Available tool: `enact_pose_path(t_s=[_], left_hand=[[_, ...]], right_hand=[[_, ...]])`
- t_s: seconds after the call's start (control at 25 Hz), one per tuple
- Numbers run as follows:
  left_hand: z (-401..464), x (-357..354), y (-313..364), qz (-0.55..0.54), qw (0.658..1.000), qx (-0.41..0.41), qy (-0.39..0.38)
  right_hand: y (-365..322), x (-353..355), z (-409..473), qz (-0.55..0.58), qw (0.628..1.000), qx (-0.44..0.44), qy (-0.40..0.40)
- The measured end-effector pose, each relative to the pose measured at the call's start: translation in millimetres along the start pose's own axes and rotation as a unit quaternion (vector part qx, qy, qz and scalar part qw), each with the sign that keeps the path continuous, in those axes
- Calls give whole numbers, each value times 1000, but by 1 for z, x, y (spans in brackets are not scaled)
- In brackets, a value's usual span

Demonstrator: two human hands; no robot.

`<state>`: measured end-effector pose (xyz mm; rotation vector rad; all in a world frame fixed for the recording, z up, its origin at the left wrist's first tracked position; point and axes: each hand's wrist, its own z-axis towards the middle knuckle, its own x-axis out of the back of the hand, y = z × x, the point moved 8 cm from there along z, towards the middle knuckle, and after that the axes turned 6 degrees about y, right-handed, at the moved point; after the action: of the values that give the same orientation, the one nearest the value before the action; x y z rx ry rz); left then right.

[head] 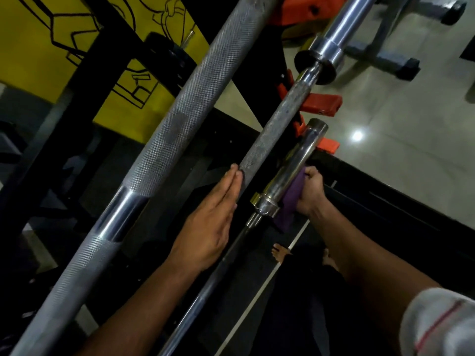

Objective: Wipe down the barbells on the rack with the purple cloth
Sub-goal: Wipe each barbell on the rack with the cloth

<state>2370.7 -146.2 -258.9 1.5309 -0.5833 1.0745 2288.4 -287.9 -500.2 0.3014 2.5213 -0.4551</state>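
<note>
Left hand: the left hand [209, 222] lay flat with straight, closed fingers, its fingertips touching the near end of the knurled grey steel barbell shaft [276, 129] in the middle of the scene; it grasped nothing.
Right hand: the right hand [309, 192] was curled round the bunched purple cloth [289, 204], pressing it against the right side of a polished chrome barbell sleeve [290, 168].
Purple cloth: it sat between the right palm and the chrome sleeve, just above the sleeve's collar, with a loose fold hanging below the collar.
Chrome sleeve: short and shiny, it ran diagonally, its open end far and right, its collar near; a thin dark steel bar [205, 289] continued from it toward the near left.
Middle barbell: its knurled shaft rose to a black flange and a second bright chrome sleeve [339, 24] at the far top.
Large bar: a thick knurled silver barbell [159, 147] with a smooth polished band crossed the left of the scene, nearest the camera.
Rack: orange plastic hooks [322, 105] on a black frame stood behind the middle barbell.
Surroundings: a yellow wall with black line drawing [33, 52] was far left, a pale glossy tiled floor [401, 129] to the right.
Sleeve: a white cuff with a red stripe [442, 327] showed at the near right.
</note>
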Motion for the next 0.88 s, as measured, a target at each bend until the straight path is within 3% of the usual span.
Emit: enact_pose_path(t_s=[0.16,0.32,0.52,0.64,0.76,0.88], left_hand=[[2,-2,-1,10,1000,5,-8],[1,-2,-1,1,1000,11,-12],[4,-1,-3,4,1000,-2,-1],[1,-3,-3,0,1000,-1,-3],[0,-2,-4,-7,1000,-6,9],[-1,1,-7,-28,999,-3,22]], right_hand=[[-26,-14,25,88,995,28,27],[19,0,10,-39,999,-37,-5],[-18,0,14,13,999,34,15],[1,9,-11,-104,992,54,39],[-7,34,-52,-333,930,120,100],[-25,21,-107,-503,788,349,65]])
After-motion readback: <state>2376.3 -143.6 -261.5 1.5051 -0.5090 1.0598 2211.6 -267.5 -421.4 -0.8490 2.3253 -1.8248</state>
